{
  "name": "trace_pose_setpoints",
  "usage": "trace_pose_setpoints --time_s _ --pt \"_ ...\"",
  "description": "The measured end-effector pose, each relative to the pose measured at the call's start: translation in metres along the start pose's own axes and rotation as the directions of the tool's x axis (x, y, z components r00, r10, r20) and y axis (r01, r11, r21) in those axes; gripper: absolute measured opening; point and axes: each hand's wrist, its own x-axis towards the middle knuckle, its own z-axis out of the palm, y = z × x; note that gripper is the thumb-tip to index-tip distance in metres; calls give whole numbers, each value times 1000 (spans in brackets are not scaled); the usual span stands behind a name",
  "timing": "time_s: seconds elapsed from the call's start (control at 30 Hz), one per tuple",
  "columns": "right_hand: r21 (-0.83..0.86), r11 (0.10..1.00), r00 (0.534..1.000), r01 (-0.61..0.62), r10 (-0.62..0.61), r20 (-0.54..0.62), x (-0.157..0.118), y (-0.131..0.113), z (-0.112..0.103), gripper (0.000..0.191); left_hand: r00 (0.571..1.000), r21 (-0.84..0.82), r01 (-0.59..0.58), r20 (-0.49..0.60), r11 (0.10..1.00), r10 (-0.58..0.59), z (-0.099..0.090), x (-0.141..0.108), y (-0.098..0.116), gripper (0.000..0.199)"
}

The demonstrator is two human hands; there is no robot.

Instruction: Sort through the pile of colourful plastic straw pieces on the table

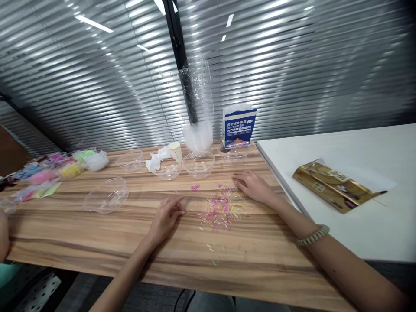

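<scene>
A loose pile of small pink and yellow pieces (224, 208) lies spread on the wooden table (97, 238). Left of the pile, my left hand (167, 216) rests on the wood with its fingers partly bent and a little apart, holding nothing visible. My right hand (251, 185) lies palm down at the pile's upper right edge, its fingertips touching or very near the pieces. A small pink cluster (195, 187) sits apart, above and left of the pile. Behind it stand clear plastic bowls, one in the middle (198, 165) and one by the blue bag (239, 125).
More clear bowls (107, 197) stand at the left, near packets of coloured material (42, 175). A paper cup (175, 151), crumpled tissue (154, 162) and a bowl stack (198, 138) are at the back. A gold wrapper (338, 184) lies on the white table (383, 234). Another person's arm (4, 236) shows far left.
</scene>
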Motion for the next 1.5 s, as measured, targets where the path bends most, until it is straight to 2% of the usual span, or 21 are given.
trace_pose_setpoints --time_s 0.23,0.43,0.53,0.63,0.73,0.83,1.0,1.07,1.13,1.23,1.33,1.37,1.47,1.5 --pt "8 1000 1000 8 -8 8 1 2 2 28 998 118 -68 18 991 66 0 0 -1 29" --pt "6 1000 1000 -17 17 9 3 -1 1 26 954 219 -293 127 931 270 2 7 -3 23" --pt "15 1000 1000 -24 24 19 3 -3 -1 25 944 218 -319 166 922 287 3 9 -5 23" --pt "12 999 999 -33 33 22 4 -6 -5 25 946 187 -313 148 931 288 3 11 1 23" --pt "6 999 999 -46 45 30 4 -8 -8 23 946 106 -315 110 943 303 8 18 25 25" --pt "29 996 995 -82 81 51 4 -11 -12 24 933 -35 -331 136 943 333 22 30 66 30" --pt "44 991 991 -125 123 46 3 -11 -15 24 857 -224 -361 304 905 417 63 57 127 35" --pt "39 990 990 -138 136 41 3 -10 -15 23 818 -286 -337 382 897 429 79 67 140 37" --pt "38 988 988 -150 149 34 3 -9 -15 23 808 -346 -301 402 889 430 92 74 147 37" --pt "38 986 987 -160 159 27 4 -8 -16 22 806 -397 -281 396 873 440 102 78 147 40" --pt "37 986 987 -162 161 25 4 -9 -16 22 792 -384 -323 390 865 469 96 77 139 39" --pt "37 986 987 -161 160 25 4 -9 -16 22 804 -356 -338 373 871 464 92 76 134 36" --pt "37 986 987 -162 161 27 3 -9 -16 22 875 -229 -350 265 908 405 71 74 115 29" --pt "36 986 987 -161 160 28 3 -9 -16 22 884 -202 -353 249 914 396 63 73 107 28"
